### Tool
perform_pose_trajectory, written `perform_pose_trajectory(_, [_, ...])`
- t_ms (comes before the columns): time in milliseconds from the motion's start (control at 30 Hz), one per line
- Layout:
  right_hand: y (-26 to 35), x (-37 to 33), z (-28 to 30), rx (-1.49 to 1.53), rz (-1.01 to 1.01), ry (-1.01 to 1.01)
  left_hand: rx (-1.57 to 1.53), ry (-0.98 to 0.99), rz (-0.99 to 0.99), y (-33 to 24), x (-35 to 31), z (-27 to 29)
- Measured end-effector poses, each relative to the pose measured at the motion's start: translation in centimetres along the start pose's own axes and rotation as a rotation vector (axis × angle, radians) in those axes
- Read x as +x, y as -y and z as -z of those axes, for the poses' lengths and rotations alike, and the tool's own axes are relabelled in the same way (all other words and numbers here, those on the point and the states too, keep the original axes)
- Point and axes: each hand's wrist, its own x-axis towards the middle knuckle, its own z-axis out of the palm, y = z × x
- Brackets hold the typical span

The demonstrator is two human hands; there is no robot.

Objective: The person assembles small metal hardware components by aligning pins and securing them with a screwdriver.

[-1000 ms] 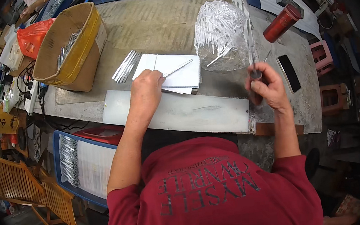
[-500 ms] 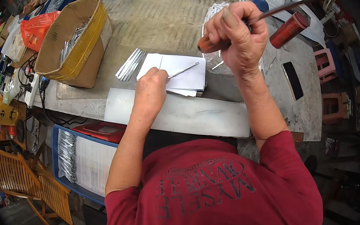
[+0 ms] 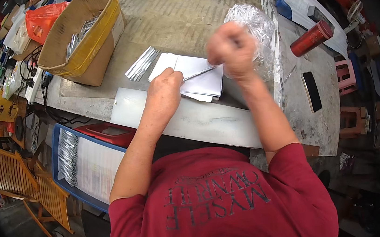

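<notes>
At the frame's centre, our left hand (image 3: pixel 164 93) pinches a slim silver metal rod (image 3: pixel 199 73) across white flat sheets (image 3: pixel 201 86). Our right hand (image 3: pixel 232 49) is blurred; we cannot tell its grip. A loose left pinch could let the rod roll.

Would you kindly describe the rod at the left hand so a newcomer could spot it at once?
On the worktable, find the white stack at the left hand. Across it lies a slim silver rod, single, unlike the fanned group of rods to its left.
</notes>
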Motion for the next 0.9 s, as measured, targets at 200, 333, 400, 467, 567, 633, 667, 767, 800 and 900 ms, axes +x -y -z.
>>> perform_pose_trajectory(200, [1.3, 0.9, -0.3, 0.068, -0.154, 0.037, -0.001, 0.022, 0.011, 0.1, 0.4, -0.2])
perform_pose_trajectory(333, [3.9, 1.2, -1.1, 0.272, 0.057, 0.037, 0.003, 0.017, 0.028, 0.2, 0.1, -0.1])
perform_pose_trajectory(400, [1.1, -0.1, -1.5, -0.018, -0.027, 0.007, 0.007, 0.023, 0.031, 0.1, 0.0, -0.2])
perform_pose_trajectory(467, [-1.1, -0.5, -1.0, -0.178, -0.048, 0.127, 0.034, 0.019, 0.020, -0.3, 0.4, -0.2])
perform_pose_trajectory(567, [-1.1, -0.3, -1.0, -0.064, -0.127, 0.154, 0.008, -0.023, -0.008, 0.3, 0.0, -0.6])
perform_pose_trajectory(633, [-1.2, -0.2, -1.0, -0.050, -0.125, 0.163, -0.042, -0.043, 0.000, 0.4, -0.3, -0.3])
perform_pose_trajectory(667, [-1.4, -0.1, -1.0, -0.038, -0.137, 0.163, -0.094, -0.060, 0.003, 0.4, -0.4, -0.2])
perform_pose_trajectory(767, [-1.0, -0.2, -1.1, 0.024, -0.202, 0.134, -0.146, -0.097, 0.022, 0.3, -0.6, -0.2])
perform_pose_trajectory(800, [-0.8, -0.2, -1.3, 0.080, -0.256, 0.106, -0.143, -0.101, 0.024, 0.4, -0.6, -0.2])
perform_pose_trajectory(900, [-0.3, 0.1, -1.4, 0.057, -0.292, 0.136, -0.152, -0.081, 0.026, 0.5, -0.4, -0.1])
